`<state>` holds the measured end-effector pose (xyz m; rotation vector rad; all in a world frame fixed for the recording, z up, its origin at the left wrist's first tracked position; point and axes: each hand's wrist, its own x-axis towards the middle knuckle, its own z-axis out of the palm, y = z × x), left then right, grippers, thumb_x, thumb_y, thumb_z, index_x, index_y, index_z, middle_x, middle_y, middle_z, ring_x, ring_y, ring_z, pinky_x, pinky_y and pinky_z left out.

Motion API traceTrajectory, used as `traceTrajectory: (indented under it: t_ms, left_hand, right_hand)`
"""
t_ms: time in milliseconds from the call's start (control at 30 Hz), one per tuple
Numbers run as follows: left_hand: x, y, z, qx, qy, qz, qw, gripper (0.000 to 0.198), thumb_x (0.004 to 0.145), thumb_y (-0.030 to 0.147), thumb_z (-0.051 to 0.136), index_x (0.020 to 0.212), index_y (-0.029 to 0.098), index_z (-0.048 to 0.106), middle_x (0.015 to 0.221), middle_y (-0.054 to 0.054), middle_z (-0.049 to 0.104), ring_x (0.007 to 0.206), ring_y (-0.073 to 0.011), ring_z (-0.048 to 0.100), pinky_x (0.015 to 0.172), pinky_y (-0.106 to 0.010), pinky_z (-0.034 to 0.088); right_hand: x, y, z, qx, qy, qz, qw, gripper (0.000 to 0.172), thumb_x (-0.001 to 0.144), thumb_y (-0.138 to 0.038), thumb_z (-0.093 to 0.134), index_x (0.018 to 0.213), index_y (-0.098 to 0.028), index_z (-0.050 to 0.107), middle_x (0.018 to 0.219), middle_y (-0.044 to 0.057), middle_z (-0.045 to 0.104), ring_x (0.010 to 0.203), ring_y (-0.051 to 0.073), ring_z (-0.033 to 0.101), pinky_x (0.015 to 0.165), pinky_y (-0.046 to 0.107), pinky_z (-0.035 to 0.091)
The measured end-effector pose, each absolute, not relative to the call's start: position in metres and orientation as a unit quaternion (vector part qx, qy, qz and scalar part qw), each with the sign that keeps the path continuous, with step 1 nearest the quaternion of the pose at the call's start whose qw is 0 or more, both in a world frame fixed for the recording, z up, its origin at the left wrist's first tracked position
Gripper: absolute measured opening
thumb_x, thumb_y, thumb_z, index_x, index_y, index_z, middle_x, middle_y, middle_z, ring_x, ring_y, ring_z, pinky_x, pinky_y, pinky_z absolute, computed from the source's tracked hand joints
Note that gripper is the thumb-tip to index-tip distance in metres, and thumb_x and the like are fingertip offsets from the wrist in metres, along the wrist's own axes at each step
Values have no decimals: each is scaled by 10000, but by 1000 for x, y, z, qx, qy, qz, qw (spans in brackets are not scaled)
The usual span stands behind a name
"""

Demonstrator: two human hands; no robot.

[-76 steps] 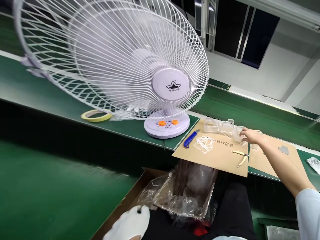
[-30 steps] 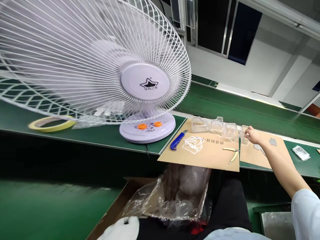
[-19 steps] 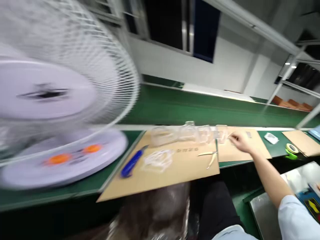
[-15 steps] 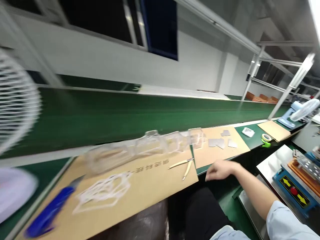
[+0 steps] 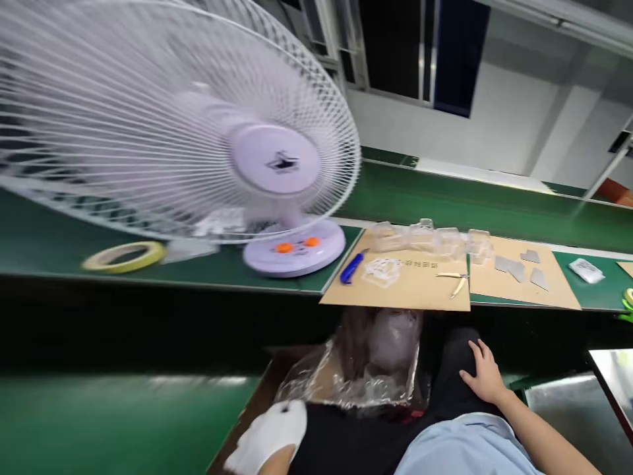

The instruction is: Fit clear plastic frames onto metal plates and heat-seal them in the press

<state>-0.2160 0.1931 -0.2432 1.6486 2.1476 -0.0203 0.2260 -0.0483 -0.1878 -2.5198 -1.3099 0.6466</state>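
Note:
My right hand [image 5: 485,374] is bare and lies on my right thigh, fingers spread and holding nothing. My left hand [image 5: 270,437], in a white glove, hangs low beside my left thigh, over the edge of a cardboard box [image 5: 254,389]. Its fingers are blurred, so whether they grip anything does not show. Between my legs and the bench sits a clear plastic bag [image 5: 370,392] with pale contents. On the bench's cardboard sheet [image 5: 415,297] lie a blue-handled knife [image 5: 352,268], a tangle of white plastic frames [image 5: 382,271] and nippers with cream handles [image 5: 457,284].
Clear plastic parts [image 5: 420,237] line the back of the cardboard. Grey flat pieces [image 5: 512,268] lie to their right, then a small white packet [image 5: 586,270]. A large lilac fan [image 5: 294,251] stands at left, near a yellow tape roll [image 5: 123,256].
My view has swung left and down, bringing the whole fan and my gloved left hand into sight. My right hand has moved from beside the bench edge onto my thigh.

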Motion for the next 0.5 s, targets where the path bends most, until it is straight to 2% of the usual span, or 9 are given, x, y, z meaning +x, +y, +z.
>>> traceTrajectory:
  t_ms: [133, 233, 300, 400, 500]
  left_hand:
    - [-220, 182, -234, 560, 795, 15, 233, 537, 890, 473, 475, 1263, 218, 767, 1435, -216, 674, 1242, -462, 649, 937, -554, 490]
    - [-225, 178, -239, 558, 794, 33, 240, 522, 884, 468, 483, 1254, 240, 772, 1438, -194, 684, 1241, -456, 654, 932, -542, 496]
    - [-233, 175, -245, 552, 795, 42, 247, 523, 863, 472, 511, 1255, 243, 772, 1459, -192, 675, 1245, -465, 651, 937, -556, 497]
    - [-242, 174, -252, 537, 803, 49, 256, 537, 858, 477, 528, 1289, 251, 756, 1510, -175, 649, 1268, -461, 643, 962, -567, 491]
    - [-243, 176, -254, 535, 805, 46, 253, 519, 887, 482, 510, 1290, 263, 754, 1522, -144, 650, 1283, -443, 641, 969, -542, 487]
  right_hand:
    - [227, -45, -190, -852, -470, 205, 110, 812, 917, -416, 667, 1653, -366, 327, 1753, 148, 290, 1616, 413, 328, 1166, 597, 488]
    - [226, -40, -191, -848, -481, 199, 105, 759, 906, -418, 667, 1611, -319, 406, 1711, 182, 349, 1555, 437, 426, 1127, 608, 517]
    - [227, -32, -190, -838, -497, 197, 107, 647, 920, -422, 645, 1541, -303, 507, 1640, 183, 449, 1491, 425, 516, 1129, 583, 520]
    - [228, -17, -187, -811, -538, 201, 114, 383, 960, -419, 593, 1318, -318, 683, 1430, 130, 646, 1386, 368, 621, 1135, 495, 524]
    - [224, -3, -185, -789, -568, 207, 113, 249, 960, -391, 589, 1142, -329, 747, 1283, 91, 728, 1316, 342, 664, 1120, 469, 530]
